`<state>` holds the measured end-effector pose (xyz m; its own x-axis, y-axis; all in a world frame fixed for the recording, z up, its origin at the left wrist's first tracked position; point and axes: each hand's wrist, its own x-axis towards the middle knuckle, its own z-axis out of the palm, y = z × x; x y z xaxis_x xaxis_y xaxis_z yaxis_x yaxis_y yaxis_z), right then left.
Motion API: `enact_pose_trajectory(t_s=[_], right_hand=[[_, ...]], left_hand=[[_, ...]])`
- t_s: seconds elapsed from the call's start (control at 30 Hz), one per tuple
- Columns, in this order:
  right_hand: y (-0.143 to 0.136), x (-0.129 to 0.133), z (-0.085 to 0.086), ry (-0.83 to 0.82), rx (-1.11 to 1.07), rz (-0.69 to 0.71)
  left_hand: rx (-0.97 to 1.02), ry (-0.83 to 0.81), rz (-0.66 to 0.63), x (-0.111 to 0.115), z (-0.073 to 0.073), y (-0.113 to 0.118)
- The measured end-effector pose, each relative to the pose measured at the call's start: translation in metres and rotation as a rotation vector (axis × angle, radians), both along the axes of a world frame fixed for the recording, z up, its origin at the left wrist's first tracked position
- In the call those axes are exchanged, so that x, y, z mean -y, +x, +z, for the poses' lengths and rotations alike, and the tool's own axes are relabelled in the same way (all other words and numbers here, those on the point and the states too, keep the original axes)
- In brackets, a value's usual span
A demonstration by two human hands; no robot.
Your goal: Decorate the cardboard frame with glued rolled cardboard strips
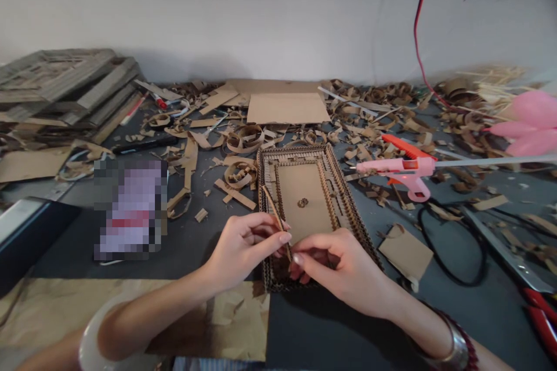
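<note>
A thin cardboard strip (273,206) runs between my two hands, tilted with its far end up to the left. My left hand (248,246) pinches it around the middle between thumb and fingers. Lower down, my right hand (337,264) grips its near end with the fingertips. Beneath both hands lies a rectangular cardboard frame piece (351,214) with ridged, corrugated borders in nested rows. A small coiled cardboard ring (303,203) rests on its flat inner panel. My hands hide part of the piece's near end.
Right of the frame piece stands a pink glue gun (394,168) on an orange support. Red-handled scissors (537,301) lie at the far right, near a black cable (456,284). A phone (130,208) with a blurred screen lies left. Cardboard scraps (246,139) cover the back; stacked frames (65,93) stand back left.
</note>
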<state>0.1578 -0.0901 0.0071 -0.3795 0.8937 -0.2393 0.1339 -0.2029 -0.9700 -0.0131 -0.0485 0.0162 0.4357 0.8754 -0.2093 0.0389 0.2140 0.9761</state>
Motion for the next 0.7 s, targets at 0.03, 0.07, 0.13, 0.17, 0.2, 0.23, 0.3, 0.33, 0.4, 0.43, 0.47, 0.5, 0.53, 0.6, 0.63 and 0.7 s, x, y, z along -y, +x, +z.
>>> enact_pose_trajectory(t_s=[0.03,0.07,0.13,0.17,0.2,0.23,0.3,0.33,0.4,0.43,0.47,0.5,0.53,0.6,0.63,0.7], right_hand=[[0.0004,0.0005,-0.0008,0.001,-0.008,0.002],[0.0007,0.0009,-0.0016,0.004,-0.014,0.001],[0.0009,0.001,-0.0024,0.015,-0.011,-0.004],[0.0009,0.0008,-0.0024,0.028,0.001,-0.006],[0.0008,0.0004,-0.0019,0.05,0.021,-0.008],[0.0007,0.0,-0.001,0.078,0.046,-0.008],[0.0005,-0.0007,0.0015,0.146,0.093,0.002],[0.0005,-0.0009,0.0029,0.175,0.111,0.009],[0.0009,-0.0006,0.0052,0.211,0.133,0.027],[0.0012,-0.0003,0.0059,0.218,0.14,0.036],[0.0016,0.0001,0.0063,0.219,0.147,0.043],[0.0021,0.0005,0.0063,0.216,0.153,0.052],[0.0025,0.0008,0.0061,0.211,0.157,0.063],[0.0031,0.001,0.0055,0.2,0.166,0.078],[0.0032,0.0009,0.0052,0.197,0.17,0.083],[0.0032,0.0005,0.0047,0.193,0.175,0.084]], left_hand=[[0.002,-0.004,0.003,0.0001,0.0002,0.0],[0.004,-0.004,0.004,0.0002,0.0005,0.0],[0.006,-0.002,0.006,0.0006,0.001,-0.0003],[0.007,-0.001,0.006,0.0007,0.0011,-0.0004],[0.008,0.0,0.006,0.0008,0.0011,-0.0006],[0.008,0.002,0.005,0.0007,0.001,-0.0007],[0.006,0.0,0.002,0.0004,0.0006,-0.0008],[0.005,0.002,0.0,0.0002,0.0005,-0.0008],[0.003,0.005,-0.004,-0.0002,0.0003,-0.0005],[0.002,0.007,-0.005,-0.0003,0.0003,-0.0004],[0.001,0.01,-0.006,-0.0004,0.0003,-0.0002],[-0.002,0.012,-0.007,-0.0005,0.0004,-0.0001],[-0.006,0.014,-0.008,-0.0006,0.0004,0.0],[-0.013,0.02,-0.009,-0.0007,0.0004,0.0],[-0.015,0.021,-0.01,-0.0007,0.0005,0.0],[-0.016,0.023,-0.01,-0.0006,0.0005,-0.0002]])
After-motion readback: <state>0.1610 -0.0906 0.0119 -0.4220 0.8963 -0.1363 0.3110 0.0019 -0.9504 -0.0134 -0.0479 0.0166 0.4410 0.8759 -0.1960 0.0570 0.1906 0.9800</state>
